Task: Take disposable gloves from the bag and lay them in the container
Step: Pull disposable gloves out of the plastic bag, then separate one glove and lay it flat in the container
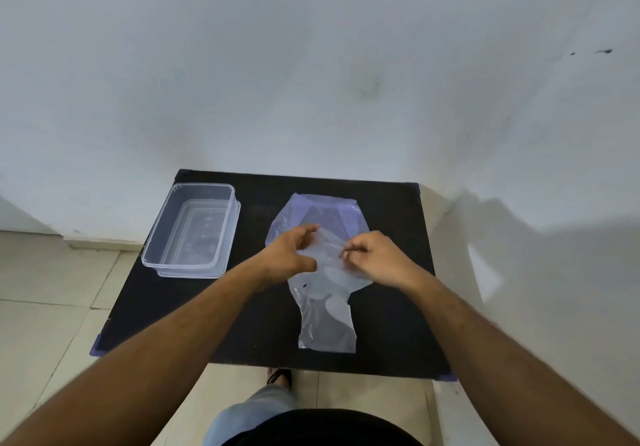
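A clear plastic bag (322, 213) lies on the black table (388, 324), right of centre. A transparent disposable glove (329, 321) stretches from the bag's near end toward me, flat on the table. My left hand (289, 255) rests on the bag's left side with fingers curled apart. My right hand (372, 258) pinches thin plastic at the bag's middle. Which layer it pinches is unclear. The clear rectangular container (152, 237) stands at the table's far left with nothing visible inside.
The small black table stands against a white wall (311, 81). Tiled floor (45, 300) surrounds it. My leg and foot (278, 378) show just below the table's near edge.
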